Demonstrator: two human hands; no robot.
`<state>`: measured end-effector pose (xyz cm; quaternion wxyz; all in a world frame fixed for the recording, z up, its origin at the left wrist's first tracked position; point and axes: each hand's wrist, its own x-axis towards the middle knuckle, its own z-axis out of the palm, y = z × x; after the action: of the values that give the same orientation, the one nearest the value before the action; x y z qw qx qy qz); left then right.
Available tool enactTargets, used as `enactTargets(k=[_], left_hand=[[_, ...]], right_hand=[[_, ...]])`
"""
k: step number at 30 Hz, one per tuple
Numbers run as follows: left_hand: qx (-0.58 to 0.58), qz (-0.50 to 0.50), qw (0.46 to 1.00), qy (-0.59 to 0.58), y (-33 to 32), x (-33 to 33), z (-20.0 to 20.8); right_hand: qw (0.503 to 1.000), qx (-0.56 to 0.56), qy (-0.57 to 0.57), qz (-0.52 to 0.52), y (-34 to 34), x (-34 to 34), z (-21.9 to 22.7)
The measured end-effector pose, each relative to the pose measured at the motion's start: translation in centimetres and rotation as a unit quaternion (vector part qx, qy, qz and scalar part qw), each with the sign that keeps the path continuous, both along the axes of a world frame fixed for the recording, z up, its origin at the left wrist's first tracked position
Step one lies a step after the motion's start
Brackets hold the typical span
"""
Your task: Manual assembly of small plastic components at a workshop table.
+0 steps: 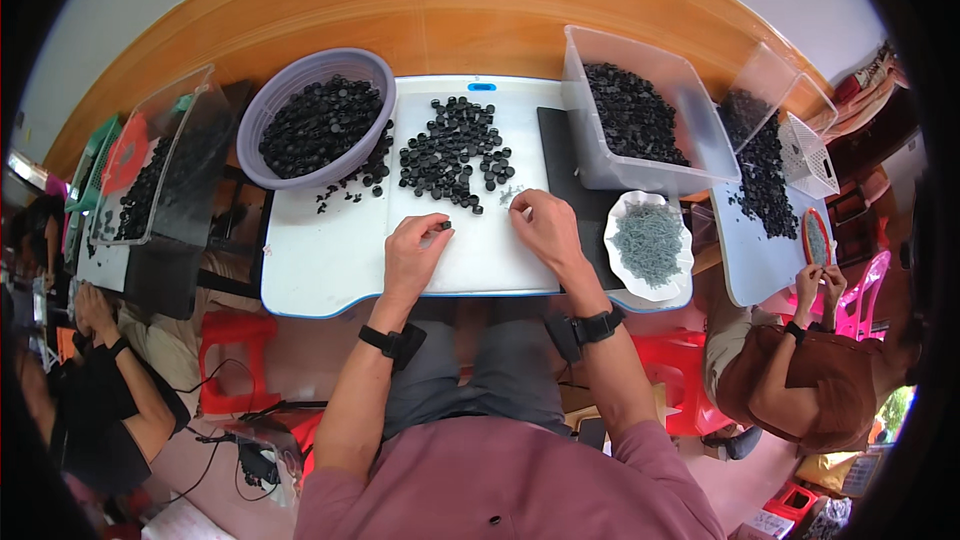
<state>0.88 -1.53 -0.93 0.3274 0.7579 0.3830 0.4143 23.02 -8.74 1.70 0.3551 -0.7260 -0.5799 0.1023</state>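
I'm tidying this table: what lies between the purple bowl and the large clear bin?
The head view shows loose round black pieces on the white tabletop, then a black strip.

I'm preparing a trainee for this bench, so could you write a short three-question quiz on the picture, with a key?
1. True or false: The purple basin stands on the person's right side of the table.

2. What is heaped in the white scalloped dish?
A) Round black pieces
B) Small grey pieces
C) Red discs

3. Fill in the colour: The left hand pinches a small piece coloured ____.

Key:
1. False; the purple basin stands on the left, and the large clear bin on the right.
2. B
3. black
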Motion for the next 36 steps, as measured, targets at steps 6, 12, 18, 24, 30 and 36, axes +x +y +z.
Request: enactTargets(k=[6,12,18,24,30,36], left_hand=[[0.007,-0.038,0.999,0.019,-0.2,0.2,0.5],[0.043,-0.046,0.998,0.028,0.0,0.1,0.1],[0.076,-0.073,0.994,0.037,0.1,0.2,0.0],[0.076,-0.083,0.993,0.034,-0.3,0.0,0.2],[0.116,-0.085,0.989,0.038,0.2,0.0,-0.6],[0.106,-0.094,0.989,0.041,0.3,0.2,0.1]], right_hand=[[0.965,0.087,0.244,0.043,0.2,-5.7,-2.2],[0.953,0.049,0.299,0.032,0.6,-6.7,-2.6],[0.956,0.053,0.288,0.037,0.5,-6.6,-2.7],[0.96,0.067,0.272,0.024,0.1,-6.9,-2.5],[0.973,0.084,0.214,0.034,0.2,-6.9,-2.7],[0.975,0.119,0.178,0.057,0.2,-7.2,-2.2]])
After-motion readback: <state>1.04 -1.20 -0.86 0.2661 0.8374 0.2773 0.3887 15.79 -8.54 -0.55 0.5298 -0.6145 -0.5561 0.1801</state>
